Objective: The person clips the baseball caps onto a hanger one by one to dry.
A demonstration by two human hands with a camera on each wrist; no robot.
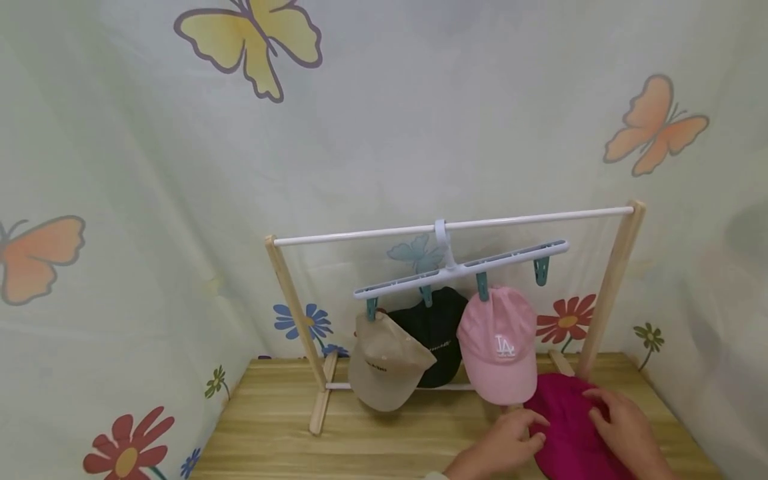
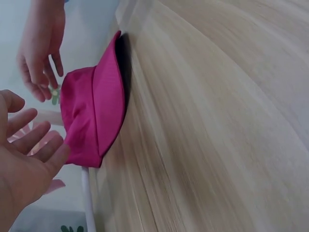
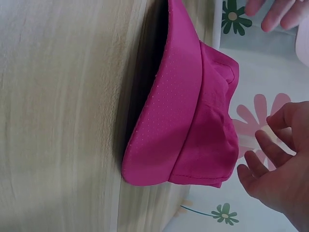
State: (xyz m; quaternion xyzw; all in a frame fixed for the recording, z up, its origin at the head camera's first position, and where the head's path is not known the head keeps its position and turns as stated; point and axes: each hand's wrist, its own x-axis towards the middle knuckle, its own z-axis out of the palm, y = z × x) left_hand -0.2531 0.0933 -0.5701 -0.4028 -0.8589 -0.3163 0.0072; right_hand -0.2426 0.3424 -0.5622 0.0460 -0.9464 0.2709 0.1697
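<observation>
A magenta brimmed hat (image 1: 567, 427) lies on the wooden tabletop at the front right, brim toward the wrist cameras. My left hand (image 1: 507, 437) hovers over its left side, fingers loosely bent and holding nothing. On the other side is my right hand (image 1: 627, 427), its relaxed fingers near the crown. In the left wrist view a gap shows between the left hand (image 2: 29, 164) and the hat (image 2: 91, 111). The right wrist view has the right hand (image 3: 285, 164) just beside the crown of the hat (image 3: 188, 116), apparently apart from it.
A wooden rack with a white top bar (image 1: 372, 235) carries a tilted clip hanger (image 1: 462, 270). From its teal clips hang a beige cap (image 1: 384, 367), a black cap (image 1: 441, 340) and a pink cap (image 1: 501, 347). The rightmost clip (image 1: 541, 272) holds nothing. Patterned curtains surround the table (image 1: 270, 427).
</observation>
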